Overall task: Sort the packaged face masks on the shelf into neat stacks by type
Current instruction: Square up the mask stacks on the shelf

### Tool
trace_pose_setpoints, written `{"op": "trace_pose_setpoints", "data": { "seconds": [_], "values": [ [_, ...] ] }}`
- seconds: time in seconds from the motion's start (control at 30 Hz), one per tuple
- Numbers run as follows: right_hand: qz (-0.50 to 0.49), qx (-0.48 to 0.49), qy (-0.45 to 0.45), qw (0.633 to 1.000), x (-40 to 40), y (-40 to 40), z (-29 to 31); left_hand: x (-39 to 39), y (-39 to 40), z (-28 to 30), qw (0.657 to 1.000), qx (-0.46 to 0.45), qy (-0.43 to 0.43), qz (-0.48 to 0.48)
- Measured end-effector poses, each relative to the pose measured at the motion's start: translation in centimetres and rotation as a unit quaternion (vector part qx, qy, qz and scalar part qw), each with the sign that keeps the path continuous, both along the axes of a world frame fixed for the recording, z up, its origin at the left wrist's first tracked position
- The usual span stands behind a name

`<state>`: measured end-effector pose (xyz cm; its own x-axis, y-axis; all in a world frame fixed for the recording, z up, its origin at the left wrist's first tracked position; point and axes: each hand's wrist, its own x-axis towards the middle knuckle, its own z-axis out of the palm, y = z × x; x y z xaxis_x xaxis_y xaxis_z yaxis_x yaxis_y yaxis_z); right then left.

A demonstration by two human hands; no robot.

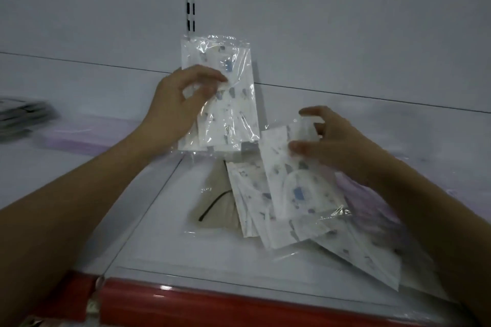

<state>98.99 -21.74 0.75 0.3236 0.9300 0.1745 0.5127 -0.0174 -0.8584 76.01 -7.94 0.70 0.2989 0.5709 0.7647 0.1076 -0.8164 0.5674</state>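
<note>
Packaged face masks are being sorted on a white shelf point(79, 175) with a red front strip point(212, 305). One upright printed mask packet point(225, 103) is pinched between thumb and fingers of the left hand point(178, 103), above the shelf. A second printed packet point(297, 175) is gripped at its top by the right hand point(332, 138), over a loose pile of printed packets point(305, 231). A beige mask packet point(215, 204) is seen beside the pile. Purple packets point(79, 133) and a dark stack point(24, 117) are seen at left.

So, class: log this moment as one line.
left hand holds printed mask pack upright | right hand pinches another pack | beige pack on shelf
</note>
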Motion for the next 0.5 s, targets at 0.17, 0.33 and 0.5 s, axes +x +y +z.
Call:
{"op": "trace_pose_setpoints", "data": {
  "seconds": [0.17, 0.33, 0.5],
  "values": [
    [0.035, 0.177, 0.156, 0.971, -0.6, -0.8, 3.1, -0.5, -0.2, -1.0, 0.994, -0.084, 0.04, -0.051],
    [0.05, 0.154, 0.104, 0.981, -5.4, 1.7, 4.8, -0.8, -0.9, -0.3, 0.969, -0.157, 0.078, -0.174],
    [0.023, 0.11, 0.118, 0.987, -5.9, 3.1, 3.8, -1.2, -0.5, -0.2, 0.988, -0.136, 0.003, -0.074]
  ]
}}
